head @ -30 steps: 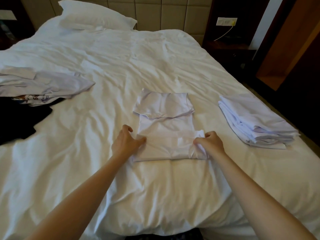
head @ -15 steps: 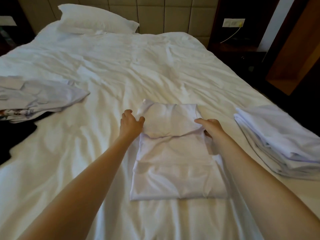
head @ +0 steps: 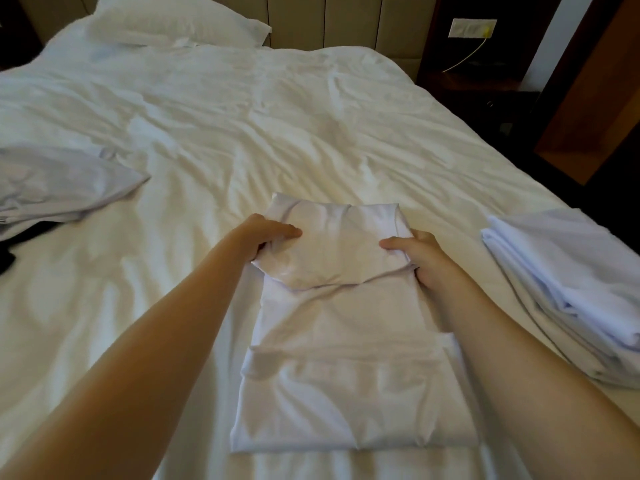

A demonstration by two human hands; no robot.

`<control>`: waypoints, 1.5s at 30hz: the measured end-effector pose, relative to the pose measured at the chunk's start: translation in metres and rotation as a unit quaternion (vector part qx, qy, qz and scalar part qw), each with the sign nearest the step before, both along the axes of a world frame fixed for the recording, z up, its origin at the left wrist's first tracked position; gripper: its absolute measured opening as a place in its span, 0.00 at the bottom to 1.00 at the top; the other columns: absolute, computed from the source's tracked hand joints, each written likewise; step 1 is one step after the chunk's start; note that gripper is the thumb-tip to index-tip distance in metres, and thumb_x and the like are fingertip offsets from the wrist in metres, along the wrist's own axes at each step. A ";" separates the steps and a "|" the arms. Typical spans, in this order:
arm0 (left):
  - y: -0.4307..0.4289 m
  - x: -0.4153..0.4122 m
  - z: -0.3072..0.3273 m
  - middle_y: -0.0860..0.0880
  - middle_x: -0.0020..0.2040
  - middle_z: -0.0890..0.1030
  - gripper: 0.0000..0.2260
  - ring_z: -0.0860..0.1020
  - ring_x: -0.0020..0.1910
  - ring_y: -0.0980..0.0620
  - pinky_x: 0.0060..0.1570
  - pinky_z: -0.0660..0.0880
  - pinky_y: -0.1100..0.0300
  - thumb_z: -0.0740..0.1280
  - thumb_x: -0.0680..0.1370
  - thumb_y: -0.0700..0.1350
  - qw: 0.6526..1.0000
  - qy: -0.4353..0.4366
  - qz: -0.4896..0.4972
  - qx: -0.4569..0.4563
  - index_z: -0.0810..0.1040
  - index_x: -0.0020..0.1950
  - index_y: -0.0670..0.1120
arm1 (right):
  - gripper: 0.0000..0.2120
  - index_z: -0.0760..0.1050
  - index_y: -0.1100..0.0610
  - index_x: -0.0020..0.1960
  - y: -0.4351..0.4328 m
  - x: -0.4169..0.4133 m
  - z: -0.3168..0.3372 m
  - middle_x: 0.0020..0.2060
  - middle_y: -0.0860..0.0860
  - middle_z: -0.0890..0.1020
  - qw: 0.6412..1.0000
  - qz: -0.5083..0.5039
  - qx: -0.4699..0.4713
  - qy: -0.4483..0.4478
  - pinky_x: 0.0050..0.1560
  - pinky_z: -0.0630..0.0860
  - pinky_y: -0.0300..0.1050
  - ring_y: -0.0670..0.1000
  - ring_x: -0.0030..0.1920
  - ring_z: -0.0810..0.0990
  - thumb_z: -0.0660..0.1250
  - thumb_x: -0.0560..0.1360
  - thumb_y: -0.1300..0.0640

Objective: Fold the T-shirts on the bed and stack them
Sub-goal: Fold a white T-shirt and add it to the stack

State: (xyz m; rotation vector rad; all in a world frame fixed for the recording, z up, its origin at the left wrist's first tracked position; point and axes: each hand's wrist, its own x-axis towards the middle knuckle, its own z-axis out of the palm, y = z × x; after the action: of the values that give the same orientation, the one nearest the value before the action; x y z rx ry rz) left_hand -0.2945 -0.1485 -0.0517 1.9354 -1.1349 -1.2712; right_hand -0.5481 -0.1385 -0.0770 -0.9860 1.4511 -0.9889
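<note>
**Two-handed grip on a half-folded white T-shirt [head: 346, 393]**

Holds the far flap of the shirt at both side edges. With the left hand [head: 268, 237], lays the thumb across the top of the flap's left edge and curls the fingers under the cloth, mostly out of sight. With the right hand [head: 420, 254], presses the thumb on top of the flap's right edge and wraps the fingers beneath it. Keeps both forearms stretched out over the bed [head: 242, 133], one along each side of the shirt.

Shows the T-shirt lying as a narrow strip on the rumpled white duvet, in the near middle of the bed. Has the near end doubled up into a flat band, and the far end turned back toward the person, its curved edge resting on the shirt's middle.

Shows a stack of folded white T-shirts [head: 571, 289] near the bed's right edge, apart from the right arm. Shows a loose heap of pale shirts [head: 59, 185] at the left edge, lying over a black garment [head: 10, 252].

Shows a white pillow [head: 173, 22] at the head of the bed against a padded beige headboard [head: 346, 19]. Shows, beyond the far right corner, a wall socket [head: 471, 27] with a cable [head: 467, 55] hanging down to a dark nightstand [head: 478, 88]
</note>
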 end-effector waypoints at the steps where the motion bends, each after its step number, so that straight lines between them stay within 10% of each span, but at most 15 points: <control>1: 0.005 0.001 0.002 0.46 0.45 0.74 0.24 0.75 0.42 0.47 0.50 0.74 0.53 0.76 0.69 0.49 1.000 0.011 0.003 -0.021 0.67 0.56 0.42 | 0.12 0.76 0.58 0.51 0.003 0.001 0.001 0.41 0.54 0.82 1.000 -0.005 -0.017 -0.004 0.43 0.77 0.45 0.55 0.41 0.80 0.71 0.70 0.66; 10: 0.085 0.007 0.028 0.49 0.43 0.82 0.09 0.80 0.43 0.53 0.40 0.77 0.63 0.77 0.67 0.41 0.976 0.084 -0.011 -0.200 0.80 0.44 0.47 | 0.12 0.77 0.57 0.50 0.063 -0.005 0.035 0.40 0.49 0.81 0.991 -0.030 -0.126 -0.019 0.35 0.79 0.39 0.47 0.39 0.80 0.72 0.69 0.67; 17: 0.157 0.007 -0.003 0.62 0.24 0.77 0.11 0.75 0.27 0.69 0.30 0.69 0.76 0.74 0.70 0.34 0.961 -0.017 -0.065 -0.267 0.76 0.34 0.47 | 0.20 0.74 0.60 0.55 0.134 -0.024 0.014 0.44 0.50 0.79 0.991 -0.027 -0.120 0.047 0.37 0.75 0.38 0.50 0.44 0.78 0.74 0.66 0.70; 23: 0.189 0.019 -0.030 0.50 0.63 0.69 0.16 0.69 0.63 0.51 0.61 0.63 0.62 0.67 0.66 0.46 0.929 -0.125 -0.177 -0.301 0.78 0.35 0.72 | 0.18 0.82 0.58 0.46 0.167 -0.037 -0.009 0.62 0.52 0.71 0.967 0.004 -0.168 0.191 0.58 0.69 0.35 0.51 0.63 0.71 0.59 0.73 0.75; 26: 0.191 0.018 -0.029 0.46 0.67 0.70 0.33 0.65 0.68 0.47 0.63 0.58 0.66 0.57 0.70 0.27 0.928 -0.150 -0.167 -0.299 0.79 0.41 0.69 | 0.29 0.79 0.49 0.35 0.173 -0.042 -0.004 0.65 0.54 0.70 0.962 -0.001 -0.163 0.218 0.65 0.65 0.40 0.53 0.65 0.70 0.51 0.67 0.80; 31: 0.201 0.004 -0.004 0.44 0.71 0.66 0.27 0.65 0.69 0.44 0.60 0.64 0.60 0.57 0.68 0.25 0.925 -0.215 -0.091 -0.300 0.82 0.52 0.50 | 0.19 0.79 0.54 0.43 0.179 -0.027 0.022 0.56 0.52 0.74 0.944 -0.061 -0.190 0.262 0.53 0.62 0.32 0.53 0.62 0.73 0.56 0.72 0.74; 38: 0.201 -0.080 -0.004 0.45 0.78 0.50 0.23 0.48 0.77 0.48 0.73 0.46 0.54 0.52 0.80 0.39 0.897 -0.288 -0.195 -0.273 0.55 0.77 0.45 | 0.21 0.60 0.53 0.74 0.168 0.051 0.034 0.76 0.54 0.55 0.887 0.105 -0.191 0.407 0.73 0.49 0.44 0.52 0.76 0.51 0.53 0.81 0.56; 45: 0.224 -0.057 -0.068 0.46 0.78 0.43 0.37 0.41 0.77 0.49 0.72 0.36 0.53 0.30 0.71 0.63 0.885 -0.396 -0.149 -0.192 0.44 0.78 0.50 | 0.26 0.40 0.49 0.78 0.200 0.029 -0.023 0.77 0.51 0.41 0.809 0.118 -0.039 0.575 0.74 0.40 0.55 0.52 0.77 0.40 0.41 0.82 0.45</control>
State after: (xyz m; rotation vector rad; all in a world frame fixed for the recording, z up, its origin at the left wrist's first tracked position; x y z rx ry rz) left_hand -0.3518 0.0750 -0.1193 2.0436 -1.9648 -0.2690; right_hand -0.5192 0.0612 -0.0996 -1.9519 2.1531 -0.1705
